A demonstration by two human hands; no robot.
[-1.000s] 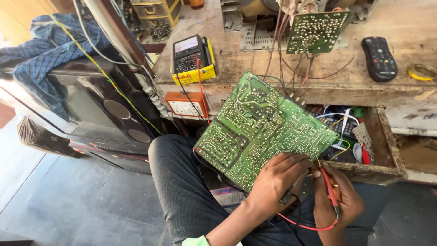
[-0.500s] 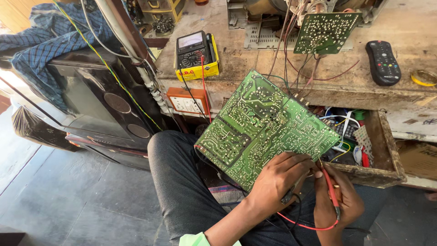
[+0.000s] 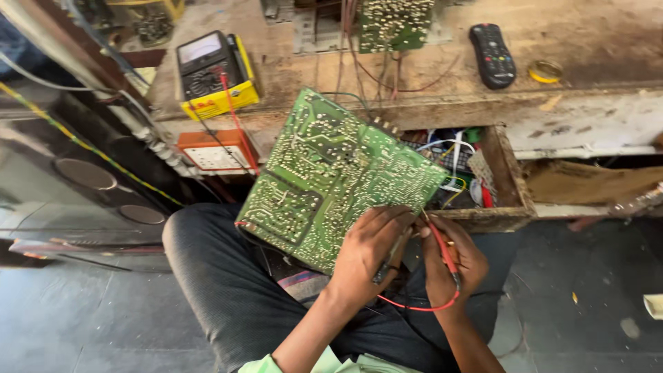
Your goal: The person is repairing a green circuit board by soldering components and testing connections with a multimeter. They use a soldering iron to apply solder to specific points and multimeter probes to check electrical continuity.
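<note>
A large green circuit board (image 3: 324, 173) rests tilted on my lap, solder side up. My left hand (image 3: 369, 252) lies on its near right corner and grips a dark probe against the board. My right hand (image 3: 449, 266) holds a red test probe (image 3: 442, 245) whose tip touches the board's right edge; its red lead loops under my wrist. A yellow-cased meter (image 3: 210, 72) sits on the wooden bench (image 3: 594, 55) at the upper left, with a red lead running down from it.
A second green board (image 3: 395, 24) with wires lies on the bench, beside a black remote (image 3: 492, 55) and a small yellow tin (image 3: 545, 70). An open drawer (image 3: 507, 186) holds wires and parts. A dark speaker cabinet (image 3: 83, 179) stands to the left.
The camera has moved closer and shifted right. Both hands stay on the board's near corner with the probes, barely moved.
</note>
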